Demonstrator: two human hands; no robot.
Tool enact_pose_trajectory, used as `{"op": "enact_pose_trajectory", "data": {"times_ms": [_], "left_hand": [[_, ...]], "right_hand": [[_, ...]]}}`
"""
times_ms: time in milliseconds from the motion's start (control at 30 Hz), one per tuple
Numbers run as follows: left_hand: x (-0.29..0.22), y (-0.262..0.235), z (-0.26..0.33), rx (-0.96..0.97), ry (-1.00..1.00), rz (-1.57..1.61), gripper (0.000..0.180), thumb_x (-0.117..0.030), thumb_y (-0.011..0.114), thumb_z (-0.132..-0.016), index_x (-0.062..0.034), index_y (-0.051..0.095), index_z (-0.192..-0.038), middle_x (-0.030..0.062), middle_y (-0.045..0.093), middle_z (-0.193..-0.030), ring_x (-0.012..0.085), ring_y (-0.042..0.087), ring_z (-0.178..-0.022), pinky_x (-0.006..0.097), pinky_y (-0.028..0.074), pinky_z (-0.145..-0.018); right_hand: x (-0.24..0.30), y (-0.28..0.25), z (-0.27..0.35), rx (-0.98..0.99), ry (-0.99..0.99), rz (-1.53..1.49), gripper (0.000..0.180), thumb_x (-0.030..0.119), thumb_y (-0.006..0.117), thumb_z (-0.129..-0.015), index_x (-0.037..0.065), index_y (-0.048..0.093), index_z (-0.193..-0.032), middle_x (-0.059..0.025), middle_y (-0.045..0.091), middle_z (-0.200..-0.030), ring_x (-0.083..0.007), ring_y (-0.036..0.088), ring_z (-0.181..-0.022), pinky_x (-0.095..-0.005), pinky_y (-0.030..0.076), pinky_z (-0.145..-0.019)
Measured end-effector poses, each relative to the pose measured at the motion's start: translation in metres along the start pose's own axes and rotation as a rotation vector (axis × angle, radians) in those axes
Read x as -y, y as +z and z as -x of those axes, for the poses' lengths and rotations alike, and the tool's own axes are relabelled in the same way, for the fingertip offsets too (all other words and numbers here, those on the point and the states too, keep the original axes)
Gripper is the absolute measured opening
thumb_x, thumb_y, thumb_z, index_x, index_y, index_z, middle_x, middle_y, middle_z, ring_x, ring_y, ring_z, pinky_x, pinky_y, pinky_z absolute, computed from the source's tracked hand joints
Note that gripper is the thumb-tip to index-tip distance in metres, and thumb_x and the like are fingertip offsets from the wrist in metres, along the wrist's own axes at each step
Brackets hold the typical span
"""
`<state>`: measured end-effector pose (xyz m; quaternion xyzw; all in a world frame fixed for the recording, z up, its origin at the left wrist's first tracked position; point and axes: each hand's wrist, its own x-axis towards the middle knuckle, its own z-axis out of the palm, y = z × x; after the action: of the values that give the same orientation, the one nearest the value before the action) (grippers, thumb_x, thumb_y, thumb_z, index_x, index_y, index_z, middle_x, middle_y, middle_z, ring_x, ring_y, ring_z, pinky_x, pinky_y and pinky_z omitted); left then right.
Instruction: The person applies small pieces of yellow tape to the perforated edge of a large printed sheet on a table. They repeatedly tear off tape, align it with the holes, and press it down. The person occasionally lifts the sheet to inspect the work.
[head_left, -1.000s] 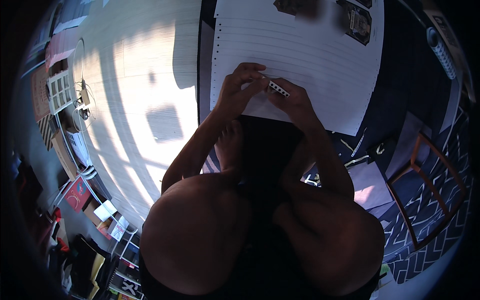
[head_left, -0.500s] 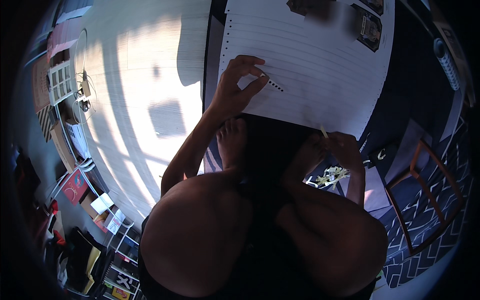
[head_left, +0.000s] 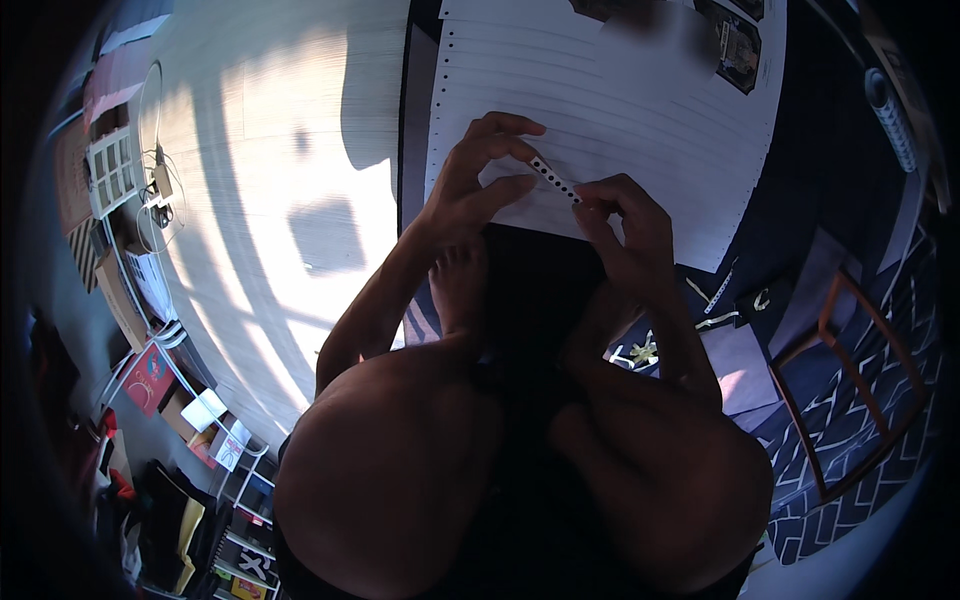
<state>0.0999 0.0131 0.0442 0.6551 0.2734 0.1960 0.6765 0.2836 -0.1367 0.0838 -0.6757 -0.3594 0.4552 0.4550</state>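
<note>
A short white strip with a row of black dots spans the gap between my hands, slanting down to the right above the white sheet. At its upper end my left hand holds it against a fingertip, the thumb a little apart below. My right hand pinches the lower end between thumb and fingers. Pale curled strips lie in a small heap by my right forearm, partly hidden behind it. Another dotted strip lies on the dark surface beyond that arm.
The sheet has a row of dots along each side edge. Dark framed pictures lie on it at the upper right. My bare left foot is close to its near edge. A brown wooden frame and a white-ringed roll are at the right.
My right hand has moved up and left from beside my foot, letting go of a thin pale strip, and has taken the dotted strip's lower end. My left thumb has parted from the fingertip.
</note>
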Motion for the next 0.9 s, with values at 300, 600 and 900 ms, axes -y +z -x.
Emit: {"op": "enact_pose_trajectory", "data": {"times_ms": [300,600,900], "left_hand": [[-0.001,-0.009,0.014,-0.022,0.005,-0.115,0.028,-0.003,0.07,-0.074,-0.0047,0.07,-0.102,0.0155,0.058,-0.134,0.0303,0.05,-0.13,0.046,0.042,-0.105],[-0.01,-0.034,0.038,-0.193,0.099,-0.744,0.037,-0.006,0.076,-0.079,-0.0115,0.076,-0.116,0.0116,0.057,-0.139,0.0345,0.05,-0.129,0.047,0.047,-0.103],[0.006,-0.057,0.048,-0.353,0.078,-0.791,0.039,-0.01,0.076,-0.081,-0.0059,0.073,-0.119,0.014,0.057,-0.135,0.0358,0.052,-0.124,0.046,0.047,-0.104]], "right_hand": [[0.0,0.016,-0.011,0.077,0.039,0.055,0.01,0.008,0.067,-0.093,0.0,0.069,-0.099,-0.007,0.068,-0.085,-0.013,0.061,-0.077,-0.0298,0.049,-0.074],[0.012,0.026,-0.059,0.321,-0.101,0.208,0.009,0.009,0.064,-0.095,0.001,0.064,-0.097,-0.0088,0.067,-0.085,-0.0163,0.061,-0.077,-0.032,0.049,-0.075],[-0.004,0.065,-0.095,0.481,-0.027,0.169,0.014,0.014,0.065,-0.096,0.001,0.066,-0.099,-0.0064,0.068,-0.089,-0.0157,0.059,-0.08,-0.0309,0.048,-0.076]]}}
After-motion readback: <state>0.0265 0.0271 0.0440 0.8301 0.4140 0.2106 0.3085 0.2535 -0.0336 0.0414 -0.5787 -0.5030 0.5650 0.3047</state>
